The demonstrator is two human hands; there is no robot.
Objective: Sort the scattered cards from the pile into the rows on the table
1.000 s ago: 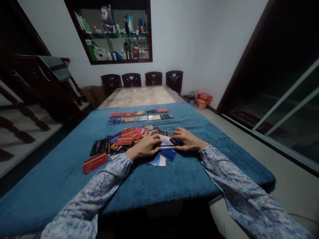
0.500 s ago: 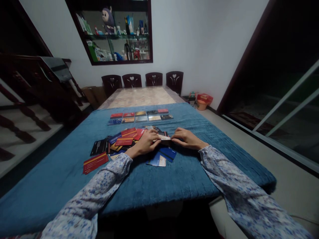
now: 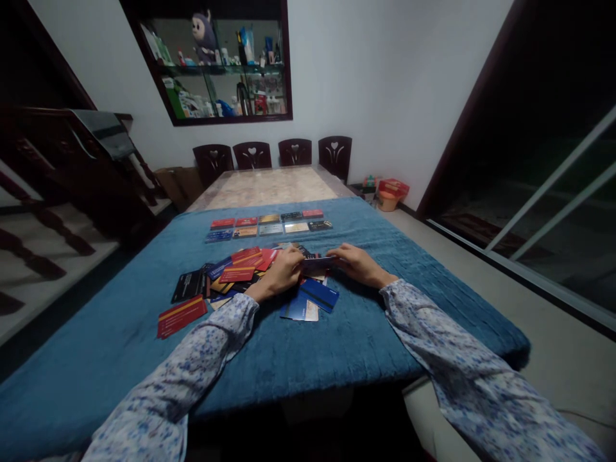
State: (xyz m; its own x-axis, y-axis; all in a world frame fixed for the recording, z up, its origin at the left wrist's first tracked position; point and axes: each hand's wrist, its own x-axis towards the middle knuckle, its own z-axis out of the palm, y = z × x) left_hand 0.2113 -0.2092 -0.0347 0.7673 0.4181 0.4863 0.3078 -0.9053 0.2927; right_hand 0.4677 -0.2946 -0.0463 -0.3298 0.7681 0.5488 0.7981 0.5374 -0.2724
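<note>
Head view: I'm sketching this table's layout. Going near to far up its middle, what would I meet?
blue card → held card between left hand and right hand → rows of cards → bare tabletop → chairs

hands: 2, left hand (image 3: 282, 273) + right hand (image 3: 356, 264) | held card (image 3: 317, 262): 1, pinched by both | lined-up cards (image 3: 272, 229): 10, two rows of 5 | loose pile (image 3: 240, 273): too overlapped to count tbh | chairs (image 3: 295, 151): 4 | plush toy (image 3: 205, 32): 1
</note>
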